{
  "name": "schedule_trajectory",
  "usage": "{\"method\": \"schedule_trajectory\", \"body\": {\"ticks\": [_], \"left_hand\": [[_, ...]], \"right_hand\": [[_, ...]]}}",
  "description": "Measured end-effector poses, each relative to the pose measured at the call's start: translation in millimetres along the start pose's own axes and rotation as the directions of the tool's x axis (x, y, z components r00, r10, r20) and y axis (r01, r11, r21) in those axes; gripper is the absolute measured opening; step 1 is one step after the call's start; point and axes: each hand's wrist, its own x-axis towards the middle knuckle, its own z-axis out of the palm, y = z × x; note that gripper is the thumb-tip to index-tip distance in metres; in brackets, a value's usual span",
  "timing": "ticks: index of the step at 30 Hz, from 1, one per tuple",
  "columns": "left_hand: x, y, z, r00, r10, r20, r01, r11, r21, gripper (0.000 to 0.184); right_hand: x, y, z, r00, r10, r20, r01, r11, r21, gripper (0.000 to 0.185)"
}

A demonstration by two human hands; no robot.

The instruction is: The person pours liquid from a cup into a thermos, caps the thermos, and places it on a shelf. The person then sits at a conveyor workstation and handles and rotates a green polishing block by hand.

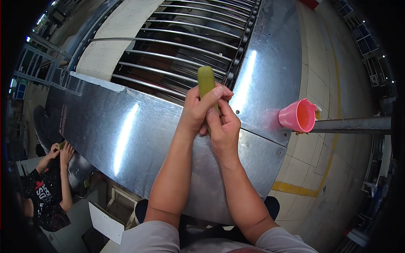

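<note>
An olive-green, rounded, elongated piece (206, 80) points up and away from me over the metal table, its exact kind unclear. My left hand (198, 106) is closed around its middle, with the thumb laid across it. Just below and to the right, my right hand (223, 130) is also closed on the piece, near its lower end. Fingers of both hands overlap there and hide most of that lower part.
A shiny metal table (152, 135) lies under my forearms, with a rack of metal rollers (181, 55) beyond. At the right edge hangs a pink cup (291, 116) beside a metal bar (354, 125). At lower left, a co-worker's hands (61, 152) hold a similar green piece.
</note>
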Motion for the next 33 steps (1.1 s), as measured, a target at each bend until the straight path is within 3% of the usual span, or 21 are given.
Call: {"method": "schedule_trajectory", "body": {"ticks": [7,11,14,15,18,20,22,23,26,30,33], "left_hand": [[2,0,-1,0.976,-0.161,-0.144,0.151,0.985,-0.082,0.038],[1,2,3,0.989,0.006,0.149,-0.016,0.998,0.065,0.048],[0,3,5,0.979,-0.017,0.201,0.007,0.999,0.052,0.051],[0,2,5,0.987,-0.004,0.161,-0.006,0.998,0.063,0.05],[0,12,-5,0.972,-0.231,0.049,0.232,0.972,-0.024,0.049],[2,8,-5,0.984,-0.178,0.016,0.179,0.972,-0.156,0.048],[-1,9,-7,0.986,-0.159,0.053,0.166,0.972,-0.166,0.048],[-2,9,-5,0.988,-0.141,0.064,0.149,0.977,-0.153,0.048],[-2,5,3,0.995,-0.043,0.087,0.054,0.99,-0.131,0.042],[-3,5,5,0.994,0.032,0.103,-0.013,0.984,-0.177,0.038],[-1,7,2,0.995,-0.094,0.025,0.096,0.992,-0.087,0.038]], "right_hand": [[1,0,5,0.995,-0.101,-0.01,0.102,0.995,0.008,0.048],[-2,-2,1,1.0,-0.014,-0.015,0.013,1.0,-0.018,0.053],[-2,3,-5,1.0,-0.005,0.011,0.005,1.0,0.026,0.054],[-2,0,-4,1.0,0.004,0.021,-0.004,0.999,0.04,0.055],[0,-5,1,0.999,-0.046,0.011,0.043,0.988,0.149,0.058],[1,-5,0,0.997,-0.075,0.009,0.071,0.976,0.207,0.06],[3,-3,-7,0.996,-0.083,0.03,0.074,0.97,0.23,0.062],[3,-4,-8,0.994,-0.067,0.082,0.033,0.932,0.361,0.064],[5,-4,-7,0.991,-0.032,0.129,-0.031,0.888,0.46,0.065],[2,-1,-16,0.946,0.015,0.322,-0.195,0.822,0.535,0.069],[6,0,-18,0.949,0.058,0.309,-0.215,0.838,0.502,0.067]]}}
